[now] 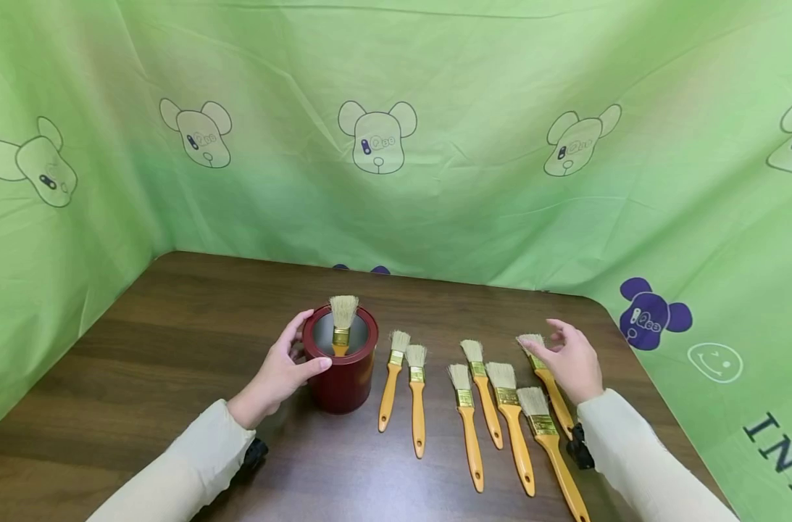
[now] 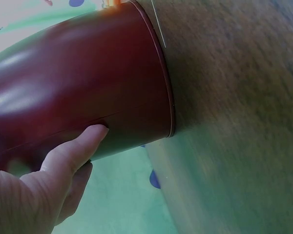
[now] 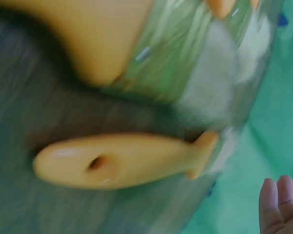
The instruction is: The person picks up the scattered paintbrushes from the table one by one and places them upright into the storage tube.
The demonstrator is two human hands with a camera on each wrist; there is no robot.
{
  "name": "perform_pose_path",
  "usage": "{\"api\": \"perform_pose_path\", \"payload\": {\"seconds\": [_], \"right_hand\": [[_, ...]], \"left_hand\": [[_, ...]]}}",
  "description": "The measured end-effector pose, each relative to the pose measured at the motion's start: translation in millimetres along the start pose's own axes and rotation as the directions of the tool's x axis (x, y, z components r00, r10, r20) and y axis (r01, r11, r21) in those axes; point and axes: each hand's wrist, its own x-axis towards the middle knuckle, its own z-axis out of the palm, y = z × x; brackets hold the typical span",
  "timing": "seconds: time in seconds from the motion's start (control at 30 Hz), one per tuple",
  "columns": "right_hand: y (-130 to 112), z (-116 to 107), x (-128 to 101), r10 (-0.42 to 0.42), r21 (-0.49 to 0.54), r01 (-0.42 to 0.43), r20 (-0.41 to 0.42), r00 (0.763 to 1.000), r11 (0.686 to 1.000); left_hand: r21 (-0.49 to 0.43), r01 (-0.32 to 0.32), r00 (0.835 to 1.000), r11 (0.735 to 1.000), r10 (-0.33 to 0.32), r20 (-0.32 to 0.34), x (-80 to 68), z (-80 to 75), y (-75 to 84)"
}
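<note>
My left hand point(image 1: 274, 377) holds a dark red can point(image 1: 341, 388) at its left side, thumb in front and fingers behind. The can stands upright on the table, and one paintbrush point(image 1: 343, 313) leans inside it, bristles up. In the left wrist view the thumb point(image 2: 83, 144) presses the can's wall point(image 2: 83, 73). At the right, my right hand point(image 1: 572, 360) hovers by the rightmost paintbrush point(image 1: 555, 395), partly covering it. Its fingers point(image 3: 285, 202) look straight in the right wrist view, holding nothing. A wide paintbrush point(image 1: 544, 428) lies just left of that hand.
Right of the can lie two narrow paintbrushes point(image 1: 389, 391), then several more, including a mid-row brush point(image 1: 509, 413), all with orange handles and pale bristles pointing away. Green printed cloth point(image 1: 272, 210) rises behind the brown wooden table point(image 1: 193, 326).
</note>
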Motion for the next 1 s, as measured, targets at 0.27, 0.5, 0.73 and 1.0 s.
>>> {"api": "perform_pose_path", "payload": {"seconds": [0.27, 0.5, 0.73, 1.0], "right_hand": [[27, 1, 0, 0.057, -0.090, -0.049, 0.086, 0.995, 0.995], [34, 3, 0, 0.128, -0.130, -0.104, 0.200, 0.971, 0.986], [35, 4, 5, 0.195, -0.179, -0.147, 0.287, 0.938, 0.973], [31, 10, 7, 0.285, -0.254, -0.212, 0.302, 0.910, 0.944]], "left_hand": [[0.003, 0.012, 1.000, 1.000, -0.012, -0.003, -1.2, -0.3, 0.2], [0.015, 0.021, 1.000, 1.000, -0.021, -0.001, -1.4, -0.4, 2.2], [0.029, 0.027, 1.000, 0.999, -0.027, -0.004, 0.3, 0.1, 4.3], [0.026, 0.040, 0.999, 0.999, -0.039, -0.008, -0.5, 0.1, 4.3]]}}
